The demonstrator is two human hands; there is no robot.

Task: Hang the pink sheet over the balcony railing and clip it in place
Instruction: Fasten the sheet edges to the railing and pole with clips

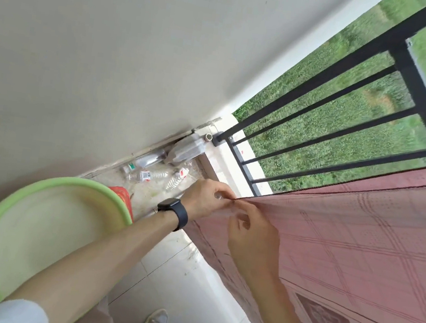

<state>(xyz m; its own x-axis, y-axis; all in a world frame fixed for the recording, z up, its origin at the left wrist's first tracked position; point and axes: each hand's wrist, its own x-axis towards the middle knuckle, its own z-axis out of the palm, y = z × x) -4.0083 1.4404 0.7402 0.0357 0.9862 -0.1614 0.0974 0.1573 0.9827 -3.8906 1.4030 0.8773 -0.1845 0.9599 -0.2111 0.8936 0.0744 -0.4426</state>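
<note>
Your pink sheet (357, 248) hangs over the black balcony railing (339, 75) and covers its right part; the bare bars to the left of it show grass (318, 137) beyond. Both of your hands meet at the sheet's near edge, where the cloth is drawn up to a point. Your left hand (205, 198), with a dark watch (173, 210) on its wrist, pinches that edge between thumb and fingers; your right hand (248, 233) lies just beside it against the cloth, fingers curled, its fingertips pinching the same edge. Something small and pale shows at your left fingertips, too blurred to name; whether a clip is on the sheet cannot be told.

Under your left forearm sits a green-rimmed basin (68, 181), with a red basket (121, 194) just behind it; further off, in the corner where the wall meets the railing, plastic bottles (161, 175) lie on the floor beside a large clear jug (186, 149). Your shoe (156, 319) stands on the pale floor tiles (190, 280) near the bottom edge of the view.
</note>
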